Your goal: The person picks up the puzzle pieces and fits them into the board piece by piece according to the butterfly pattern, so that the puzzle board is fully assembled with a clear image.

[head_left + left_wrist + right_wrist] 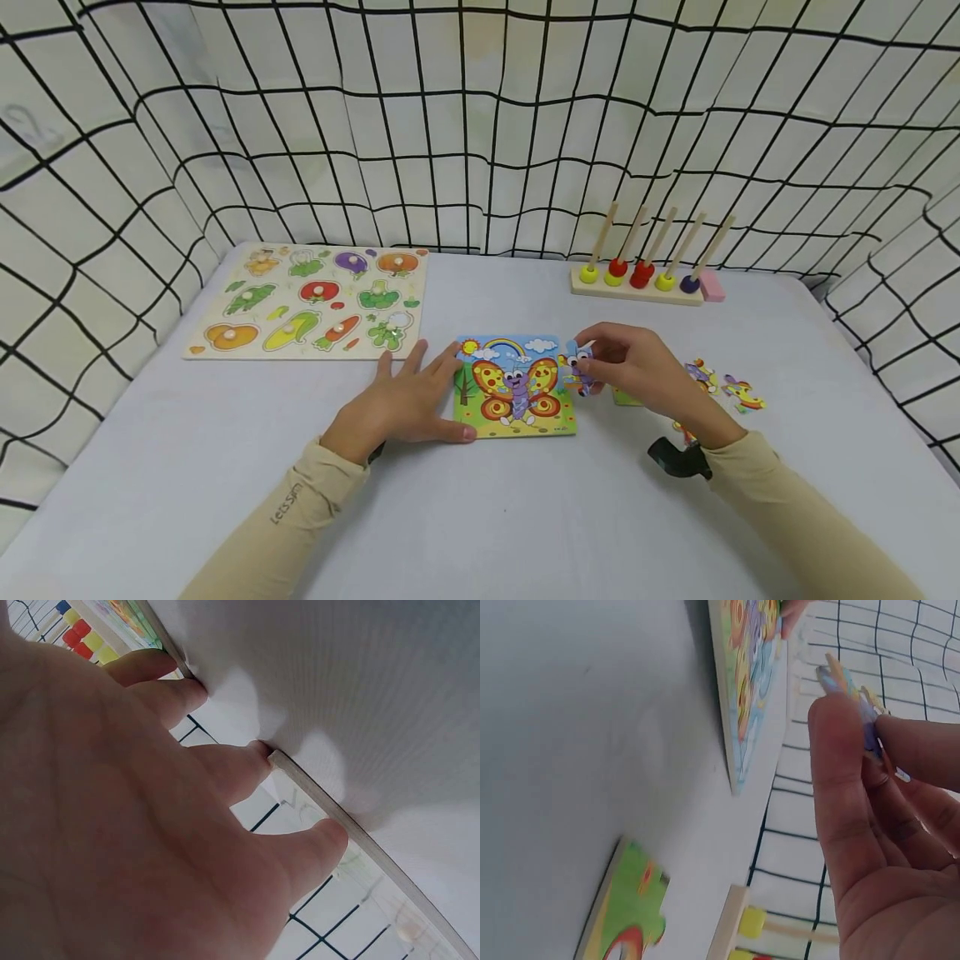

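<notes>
My right hand (641, 371) pinches a small puzzle piece (579, 365) with purple and blue print, just off the right edge of a butterfly puzzle (517, 392). In the right wrist view the same piece is seen nearly edge-on between thumb and fingers, which cover part of it. On the other side, my left hand (412, 404) lies with fingers spread, its thumb and index finger at the butterfly puzzle's left edge. The other fingertips reach the near edge of a vegetable peg board (352, 275). A green-printed puzzle piece (634, 900) lies on the table, partly behind my right hand in the head view.
Several loose puzzle pieces (742, 393) lie right of my right wrist. A wooden bead stacker (637, 292) with upright pegs stands at the back right, a pink block (712, 286) at its end. Black netting (487, 125) over white sheeting surrounds the table's back and sides.
</notes>
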